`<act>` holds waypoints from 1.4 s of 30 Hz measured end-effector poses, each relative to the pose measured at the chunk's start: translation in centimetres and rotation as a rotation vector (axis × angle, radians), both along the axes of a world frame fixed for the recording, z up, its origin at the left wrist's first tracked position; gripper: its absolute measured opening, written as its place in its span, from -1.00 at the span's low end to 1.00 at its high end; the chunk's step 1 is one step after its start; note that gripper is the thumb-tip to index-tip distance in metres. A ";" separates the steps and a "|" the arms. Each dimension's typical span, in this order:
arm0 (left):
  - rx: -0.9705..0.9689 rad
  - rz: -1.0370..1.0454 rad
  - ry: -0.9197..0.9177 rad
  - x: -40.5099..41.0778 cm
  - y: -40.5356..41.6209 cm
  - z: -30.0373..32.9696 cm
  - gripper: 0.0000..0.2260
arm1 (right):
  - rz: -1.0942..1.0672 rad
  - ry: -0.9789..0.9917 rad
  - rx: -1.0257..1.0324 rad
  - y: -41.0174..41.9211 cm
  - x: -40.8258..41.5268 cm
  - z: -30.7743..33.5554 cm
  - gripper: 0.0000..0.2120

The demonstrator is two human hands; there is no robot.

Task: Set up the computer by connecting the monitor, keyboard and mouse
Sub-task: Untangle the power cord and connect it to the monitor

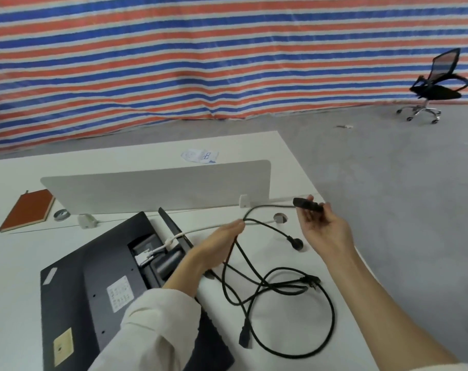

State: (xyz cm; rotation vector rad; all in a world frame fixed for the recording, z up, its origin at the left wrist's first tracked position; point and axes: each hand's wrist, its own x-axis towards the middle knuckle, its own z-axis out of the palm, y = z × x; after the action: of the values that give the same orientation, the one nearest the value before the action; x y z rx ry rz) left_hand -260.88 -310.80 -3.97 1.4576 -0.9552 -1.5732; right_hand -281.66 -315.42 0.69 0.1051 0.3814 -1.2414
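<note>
Right hand (324, 229) pinches black connector (307, 205); left hand (219, 242) loosely closed round black cable (257, 266) (limp, tangles easily, so grip the rigid plug). Monitor (99, 285) lies face down on white desk (136, 153).

Cables (278, 287) right of monitor (93, 285)

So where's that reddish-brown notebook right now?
The notebook lies at the far left of the white desk, beside the grey divider panel.
</note>
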 end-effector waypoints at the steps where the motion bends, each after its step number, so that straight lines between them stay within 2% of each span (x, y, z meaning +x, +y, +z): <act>1: 0.028 -0.016 0.058 -1.6 -0.2 0.2 -0.61 | 0.002 0.040 0.001 -0.2 -0.7 -0.2 -0.78; 2: 0.061 -0.034 0.094 -2.9 -0.3 0.1 -0.66 | 0.008 0.093 -0.002 -0.3 -1.2 -0.4 -0.80; 5: 0.116 -0.048 0.066 -5.4 -0.9 -0.5 -0.49 | 0.037 0.222 -0.064 -0.5 -2.7 0.0 -0.81; 8: 0.096 0.038 0.105 -5.8 -1.4 -1.0 -0.46 | 0.055 0.268 -0.154 -0.5 -2.9 1.0 -0.84; 11: 0.000 0.179 0.079 -4.8 -0.8 -0.8 -0.53 | 0.121 0.326 -0.238 -0.4 -1.9 1.0 -0.86; 14: -0.102 0.338 0.034 -2.3 1.1 0.4 -0.69 | 0.194 0.473 -0.239 0.5 0.5 0.1 -0.85; 18: -0.248 0.400 -0.147 1.0 5.5 2.8 -0.84 | 0.292 0.768 -0.284 3.2 5.0 -1.5 -0.81; 20: -0.284 0.325 -0.333 2.2 7.9 3.1 -0.83 | 0.340 0.898 -0.325 4.9 7.2 -2.2 -0.81; 23: -0.278 0.180 -0.573 3.7 10.2 2.2 -0.86 | 0.407 0.980 -0.365 7.3 10.0 -2.9 -0.82; 25: -0.267 0.159 -0.654 4.7 11.1 1.2 -0.91 | 0.442 1.034 -0.382 8.6 11.3 -3.3 -0.81; 26: -0.246 0.163 -0.652 5.4 11.6 0.7 -0.92 | 0.452 1.133 -0.428 9.2 11.9 -3.6 -0.78; 28: -0.164 0.154 -0.568 7.0 12.7 -0.3 -0.91 | 0.424 1.508 -0.613 9.8 12.7 -4.5 -0.67; 30: -0.079 0.124 -0.481 9.0 14.0 -1.1 -0.88 | 0.255 1.860 -0.850 10.2 13.0 -5.0 -0.67; 33: -0.019 0.025 -0.370 13.1 15.7 -1.7 -0.86 | -0.106 2.156 -1.553 11.0 14.9 -6.4 -0.78; 35: 0.003 -0.061 -0.384 15.9 16.3 -2.3 -0.85 | -0.194 2.232 -1.888 11.9 16.6 -7.5 -0.77; 39: 0.037 -0.183 -0.458 20.3 17.0 -3.6 -0.83 | -0.182 2.276 -2.063 13.7 20.7 -9.1 -0.78; 40: 0.032 -0.205 -0.464 20.7 17.1 -3.9 -0.84 | -0.112 2.290 -2.081 13.9 21.4 -9.4 -0.80; 42: 0.061 -0.199 -0.456 21.6 17.1 -4.8 -0.88 | 0.182 2.345 -2.095 14.4 23.4 -9.7 -0.79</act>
State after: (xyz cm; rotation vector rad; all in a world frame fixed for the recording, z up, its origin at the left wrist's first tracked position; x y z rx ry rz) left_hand -239.29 -293.68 -8.77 1.8578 -1.3568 -1.4409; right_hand -258.22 -300.97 -8.97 2.9179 -0.6312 0.3198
